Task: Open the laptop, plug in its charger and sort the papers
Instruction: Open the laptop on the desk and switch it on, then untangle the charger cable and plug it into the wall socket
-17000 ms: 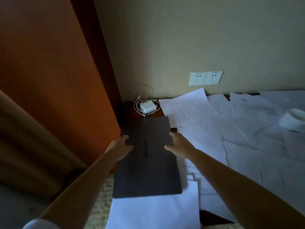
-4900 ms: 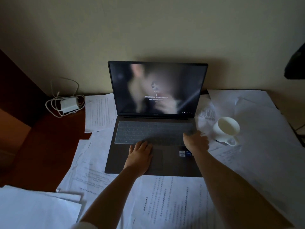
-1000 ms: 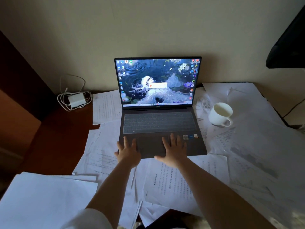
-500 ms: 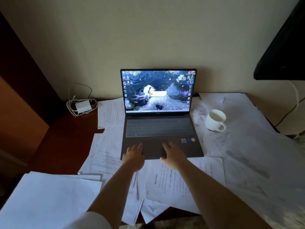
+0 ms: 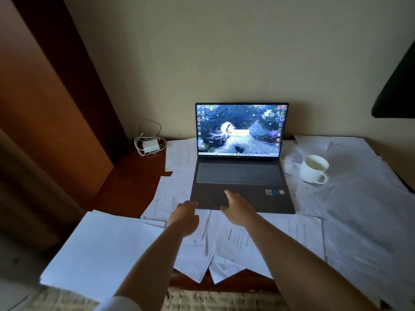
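- Both my hands have slid back off the palm rest since half a second ago: my left hand point(image 5: 184, 215) now hangs over the papers point(image 5: 292, 232) at the near left corner of the laptop point(image 5: 241, 194), and my right hand point(image 5: 238, 209) sits at its front edge by the trackpad. They are apart, fingers loose, gripping nothing.
- That laptop stands open with its desktop lit, resting on loose sheets, so I judge the opening step done.
- My charger point(image 5: 150, 146) lies coiled at the far left of the desk point(image 5: 125, 187), well apart from the laptop and not plugged in. Pulling it across could catch its cord point(image 5: 148, 131) on the sheet beside it.
- A white mug point(image 5: 314, 169) stands on papers just right of the laptop; I cannot tell whether it holds liquid. Tugging those sheets could tip it onto the keyboard.
- Sheets overhang the near desk edge, and my forearms could brush them off.
- Sliding sheets from under the laptop could shift it.
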Available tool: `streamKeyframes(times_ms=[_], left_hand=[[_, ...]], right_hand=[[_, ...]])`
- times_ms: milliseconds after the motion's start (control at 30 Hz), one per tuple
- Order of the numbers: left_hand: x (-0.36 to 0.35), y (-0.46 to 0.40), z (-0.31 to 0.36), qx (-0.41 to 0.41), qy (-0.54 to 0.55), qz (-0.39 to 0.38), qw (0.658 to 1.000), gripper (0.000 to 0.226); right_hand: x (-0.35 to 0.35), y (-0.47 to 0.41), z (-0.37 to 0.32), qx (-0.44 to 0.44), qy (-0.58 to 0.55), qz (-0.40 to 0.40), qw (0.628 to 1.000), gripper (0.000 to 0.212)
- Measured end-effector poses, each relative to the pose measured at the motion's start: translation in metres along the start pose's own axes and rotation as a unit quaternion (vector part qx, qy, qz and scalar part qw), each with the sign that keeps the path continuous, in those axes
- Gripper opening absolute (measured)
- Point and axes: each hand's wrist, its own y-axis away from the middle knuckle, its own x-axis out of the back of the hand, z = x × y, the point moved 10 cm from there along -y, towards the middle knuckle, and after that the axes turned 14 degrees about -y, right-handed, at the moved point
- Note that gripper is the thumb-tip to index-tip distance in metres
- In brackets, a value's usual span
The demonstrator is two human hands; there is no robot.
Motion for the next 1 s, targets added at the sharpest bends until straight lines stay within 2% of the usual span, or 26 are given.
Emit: streamKeyframes(times_ms=[300, 533, 767, 1000], left_hand=[[0.023, -0.011, -0.086, -0.028, 0.009, -0.006, 1.0, 0.049], [0.043, -0.035, -0.153, -0.063, 0.02, 0.003, 0.998, 0.046], [0.051, -0.071, -0.176, -0.082, 0.036, 0.0, 0.996, 0.041], [0.054, -0.135, -0.195, -0.035, 0.051, -0.038, 0.997, 0.052]], right_hand=[[-0.049, -0.016, -0.068, -0.025, -0.001, -0.002, 1.0, 0.063], [-0.081, -0.037, -0.129, -0.022, -0.011, 0.036, 0.999, 0.06], [-0.1, -0.075, -0.155, -0.034, 0.007, 0.041, 0.999, 0.059], [-0.111, -0.156, -0.159, -0.037, -0.02, 0.001, 0.999, 0.058]])
